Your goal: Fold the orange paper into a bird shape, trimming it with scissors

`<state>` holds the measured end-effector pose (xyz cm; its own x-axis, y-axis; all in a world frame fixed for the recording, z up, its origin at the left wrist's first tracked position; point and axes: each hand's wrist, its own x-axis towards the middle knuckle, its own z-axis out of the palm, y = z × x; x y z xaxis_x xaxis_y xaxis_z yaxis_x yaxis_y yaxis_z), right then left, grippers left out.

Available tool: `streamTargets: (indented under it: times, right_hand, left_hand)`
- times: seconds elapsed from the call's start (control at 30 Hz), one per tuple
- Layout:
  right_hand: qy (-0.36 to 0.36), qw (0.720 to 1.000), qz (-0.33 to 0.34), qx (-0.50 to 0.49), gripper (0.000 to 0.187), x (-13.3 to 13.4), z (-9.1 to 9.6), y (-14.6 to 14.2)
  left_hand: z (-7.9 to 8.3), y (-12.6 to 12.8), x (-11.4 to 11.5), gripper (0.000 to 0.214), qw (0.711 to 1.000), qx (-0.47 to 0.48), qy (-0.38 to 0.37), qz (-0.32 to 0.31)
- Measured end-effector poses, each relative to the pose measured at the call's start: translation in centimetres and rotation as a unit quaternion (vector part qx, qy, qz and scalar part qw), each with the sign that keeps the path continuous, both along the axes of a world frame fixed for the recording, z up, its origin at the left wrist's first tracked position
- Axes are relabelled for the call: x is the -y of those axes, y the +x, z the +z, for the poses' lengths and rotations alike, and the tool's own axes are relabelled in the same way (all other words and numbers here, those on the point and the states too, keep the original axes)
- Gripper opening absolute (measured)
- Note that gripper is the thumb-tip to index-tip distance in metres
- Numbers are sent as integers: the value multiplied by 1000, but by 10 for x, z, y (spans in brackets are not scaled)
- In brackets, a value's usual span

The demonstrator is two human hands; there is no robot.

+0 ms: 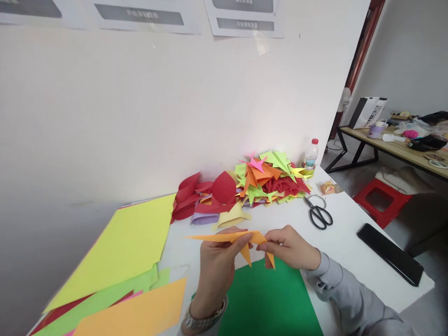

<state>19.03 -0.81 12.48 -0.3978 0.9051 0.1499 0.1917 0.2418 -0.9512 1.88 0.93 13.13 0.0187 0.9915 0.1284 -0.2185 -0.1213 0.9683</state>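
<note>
Between my two hands is a folded orange paper [258,237], with a long thin point stretching left and pointed flaps hanging down on the right. My left hand [219,261] is closed around its middle, thumb on the near side. At its right end, my right hand [289,247] pinches the paper between thumb and fingers. The fold lies above a green sheet [266,298] on the white table. Parts of the paper are covered by my fingers.
Colored sheets, the top one yellow [133,238], are stacked left, near an orange sheet [136,312]. Behind my hands lies a heap of folded paper [269,179]. Scissors [318,215], a bottle [311,156], a wrapped snack [328,187] and a black phone [390,254] are on the right.
</note>
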Motion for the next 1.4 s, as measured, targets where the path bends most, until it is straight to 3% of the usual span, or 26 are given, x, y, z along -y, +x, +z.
streamTargets:
  times: [0.13,0.27,0.37,0.57,0.63,0.73,0.87,0.97,1.07,1.23,1.3,1.4]
  right_hand:
    - [-13,1000,-16,-8,53,1,0,-2]
    - [-47,997,36,-51,55,1,-2,2]
    - [-43,996,36,-72,49,-1,-5,3]
    - [1,1000,8,-18,34,-1,-4,4]
    - [43,999,-1,8,35,-1,-4,7]
    - [171,981,-49,75,37,-2,-8,10]
    - [362,914,-77,164,37,-6,-14,8]
    - [426,883,-115,161,25,-6,-14,4]
    - [390,905,-146,89,21,-5,-11,4]
    - [167,966,-177,-83,25,-2,-6,6]
    - [101,974,-157,-125,29,-1,-5,6]
    - [81,982,-122,-117,31,0,-4,5]
  left_hand:
    - [0,1,0,20,999,20,-16,28]
    - [-1,-2,-5,24,994,67,-46,75]
    - [-2,-3,-7,25,990,84,-66,92]
    - [-3,0,-8,28,987,93,-80,102]
    - [-2,1,-8,30,982,110,-105,111]
    - [-3,3,-9,31,977,125,-135,107]
    - [-5,8,-8,32,983,112,-135,61]
    - [-5,10,-5,35,985,102,-142,10]
    - [-4,8,-3,41,984,117,-122,-61]
    - [-5,6,-1,48,966,133,3,-222]
    - [-7,8,0,36,970,101,9,-220]
    - [-10,13,3,20,986,55,2,-156]
